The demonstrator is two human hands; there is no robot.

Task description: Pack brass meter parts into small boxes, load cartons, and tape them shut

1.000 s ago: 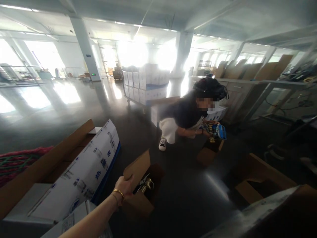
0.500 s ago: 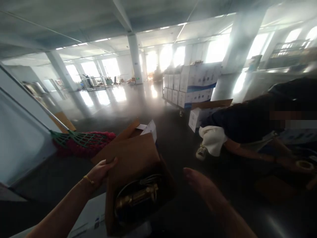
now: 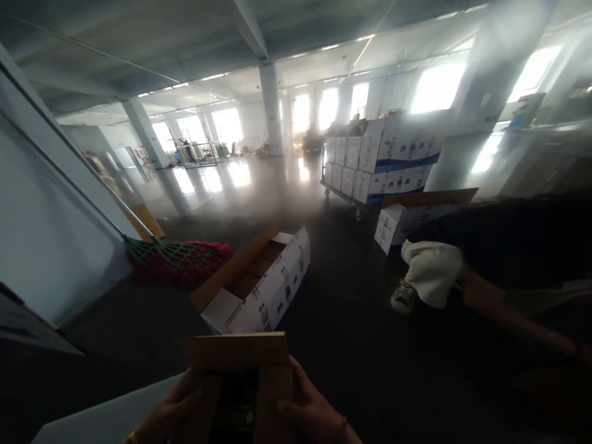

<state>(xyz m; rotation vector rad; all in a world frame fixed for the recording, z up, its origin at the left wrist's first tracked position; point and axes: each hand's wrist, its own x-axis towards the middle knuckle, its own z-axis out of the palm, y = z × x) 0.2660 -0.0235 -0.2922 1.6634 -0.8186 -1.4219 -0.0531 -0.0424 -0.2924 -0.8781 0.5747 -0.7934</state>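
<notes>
Low in the head view, a small brown cardboard box [image 3: 240, 351] is held between my two hands. Its far flap stands up, and its side flaps fold in over a dark gap. Only a faint glint of the contents shows inside. My left hand [image 3: 173, 401] grips the box's left side, its fingers partly in shadow. On the opposite side my right hand [image 3: 314, 404] is closed round the wall, thumb on the side flap. Just beyond the box, a long white carton [image 3: 272, 293] lies on the floor with its brown flap open and several brown boxes inside.
Mops [image 3: 180, 259] with red heads lean at the left wall. A cart stacked with white cartons [image 3: 398, 151] stands ahead. On the right a co-worker [image 3: 499, 246] bends low beside another open carton [image 3: 391, 228]. A pale surface [image 3: 106, 413] lies at lower left.
My right hand has come in from the right and now grips the box. The box has turned and its side flaps are folded inward, covering the brass-coloured part. The view has shifted left.
</notes>
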